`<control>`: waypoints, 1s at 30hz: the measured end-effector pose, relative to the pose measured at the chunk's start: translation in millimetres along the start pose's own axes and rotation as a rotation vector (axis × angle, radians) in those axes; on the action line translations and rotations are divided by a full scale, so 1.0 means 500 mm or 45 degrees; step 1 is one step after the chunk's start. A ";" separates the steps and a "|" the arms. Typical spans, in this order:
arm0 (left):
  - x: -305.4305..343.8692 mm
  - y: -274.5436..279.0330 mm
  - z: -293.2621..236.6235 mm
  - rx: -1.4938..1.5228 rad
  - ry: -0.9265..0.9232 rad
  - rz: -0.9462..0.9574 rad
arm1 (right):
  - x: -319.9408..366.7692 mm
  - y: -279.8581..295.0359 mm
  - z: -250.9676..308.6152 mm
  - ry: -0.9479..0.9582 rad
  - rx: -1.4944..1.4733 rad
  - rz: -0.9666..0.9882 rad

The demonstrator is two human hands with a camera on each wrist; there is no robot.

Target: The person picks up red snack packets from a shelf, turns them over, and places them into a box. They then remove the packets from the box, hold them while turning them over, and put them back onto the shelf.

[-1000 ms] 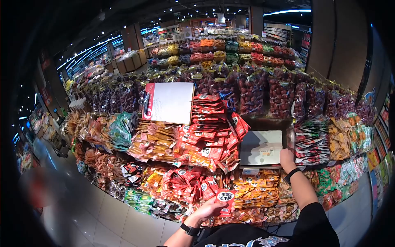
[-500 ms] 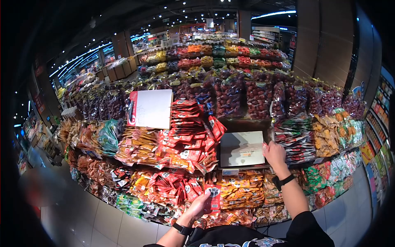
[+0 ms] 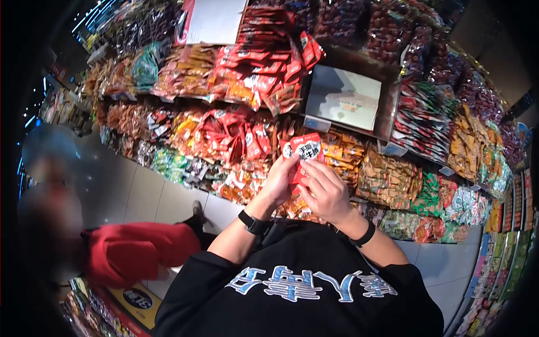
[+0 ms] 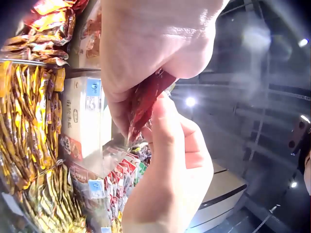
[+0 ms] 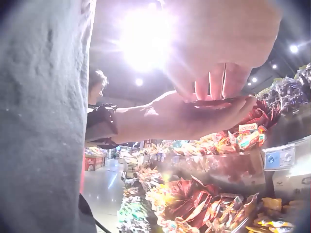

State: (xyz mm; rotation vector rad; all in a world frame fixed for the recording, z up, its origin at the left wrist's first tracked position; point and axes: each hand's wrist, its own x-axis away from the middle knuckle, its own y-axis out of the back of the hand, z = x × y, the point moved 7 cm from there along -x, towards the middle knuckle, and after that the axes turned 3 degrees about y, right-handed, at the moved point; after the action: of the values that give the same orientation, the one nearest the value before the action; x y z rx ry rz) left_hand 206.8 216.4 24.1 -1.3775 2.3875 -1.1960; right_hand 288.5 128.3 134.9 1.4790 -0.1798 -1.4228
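Observation:
Red snack packets (image 3: 309, 147) with black lettering, at least one partly behind another, are held before the chest in the head view. My left hand (image 3: 278, 181) grips them at their left side, thumb on the front. From the right, my right hand (image 3: 325, 194) pinches their lower right part, its fingers lying across the printed face. In the left wrist view, a red packet (image 4: 146, 104) shows edge-on between my left hand (image 4: 155, 43) above and right hand (image 4: 177, 167) below. The right wrist view mostly hides the packets between both hands.
A white box (image 3: 345, 96) lies in a dark bin beyond the hands. Piled red packets (image 3: 255, 59) and a clipboard (image 3: 213, 22) are left of it. Striped snack packs (image 3: 424, 121) fill the right side. Someone in red clothing (image 3: 137, 250) is at lower left.
My right hand has left the white box's right edge and come back to the packets in my left hand. The head view has tilted downward, and the person in red has come into view.

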 end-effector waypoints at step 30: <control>0.117 0.009 -0.158 0.014 -0.176 0.028 | -0.083 -0.110 -0.061 -0.910 -1.686 -0.037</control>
State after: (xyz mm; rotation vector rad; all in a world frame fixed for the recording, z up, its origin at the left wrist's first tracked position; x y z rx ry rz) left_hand 133.2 217.0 89.5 -1.3788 2.2926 -1.0693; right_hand 272.7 199.1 115.2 -0.1141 0.3157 -1.5147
